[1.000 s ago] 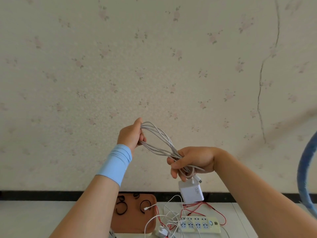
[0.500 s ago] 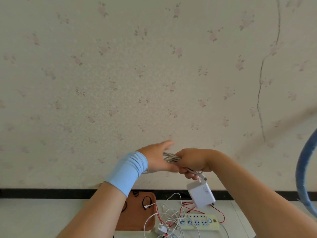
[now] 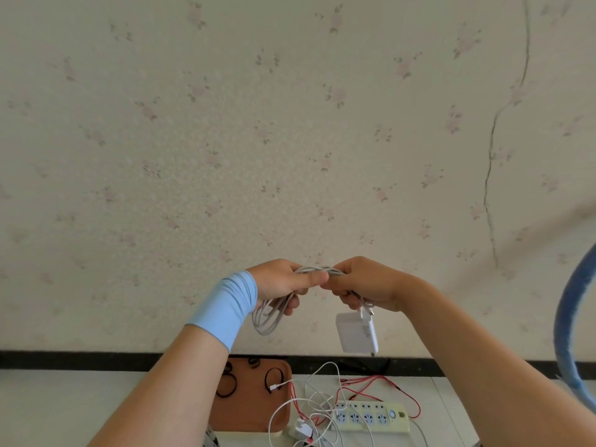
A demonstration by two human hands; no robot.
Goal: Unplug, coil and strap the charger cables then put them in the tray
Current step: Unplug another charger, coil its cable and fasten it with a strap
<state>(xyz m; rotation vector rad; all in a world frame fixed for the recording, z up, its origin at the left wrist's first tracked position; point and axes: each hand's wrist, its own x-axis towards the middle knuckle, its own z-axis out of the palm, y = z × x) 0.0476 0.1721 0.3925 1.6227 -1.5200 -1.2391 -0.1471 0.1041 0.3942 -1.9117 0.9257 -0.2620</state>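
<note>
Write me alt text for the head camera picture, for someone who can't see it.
The left hand and right hand grip a coiled white cable between them before a wall, its white charger brick dangling under the right hand. Below on the table sit a brown tray with black straps, a power strip and loose cables.

A cream wallpapered wall with a faint pattern of small pink flower sprigs (image 3: 225, 124) fills most of the view. A thin dark crack (image 3: 490, 175) runs down its right part, bending as it goes. A black band (image 3: 96, 359) runs along the foot of the wall, where it meets the white surface (image 3: 80, 408). At the right edge a blue curved hoop-like bar (image 3: 562, 317) arcs, blurred
</note>
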